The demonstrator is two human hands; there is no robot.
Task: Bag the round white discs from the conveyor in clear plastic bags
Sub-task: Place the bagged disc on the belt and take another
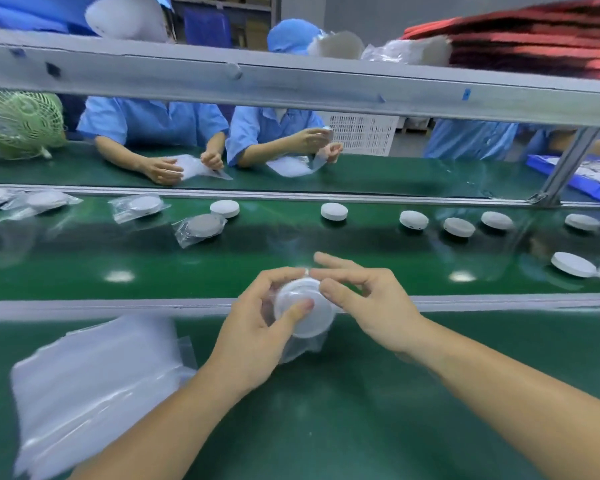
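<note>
Head view: the person's two bare forearms reach over the near green work surface, and both hands meet just at the grey rail that edges the conveyor.

The left hand grasps a round white disc. Its thumb lies across the disc's face and its fingers curl round the back. The disc sits tilted inside a clear bag, whose loose end hangs below it.

The right hand pinches the disc's upper rim between thumb and forefinger, and its other fingers stretch out over the belt. Whether it grips the film or only the rim is unclear. The two forefingers nearly touch above the disc.

A stack of clear bags lies on the work surface just left of the left forearm.

Loose discs lie spaced along the far side of the conveyor, towards the right. One more disc lies nearer, at the right edge. To the left lie bagged discs, each in its own film.

Beyond the belt, people in blue tops handle bags on the far surface. A green fan stands at the far left and a white crate stands behind the people. A blue tray sits at the right. Overhead, a grey shelf carries a red stack.
</note>
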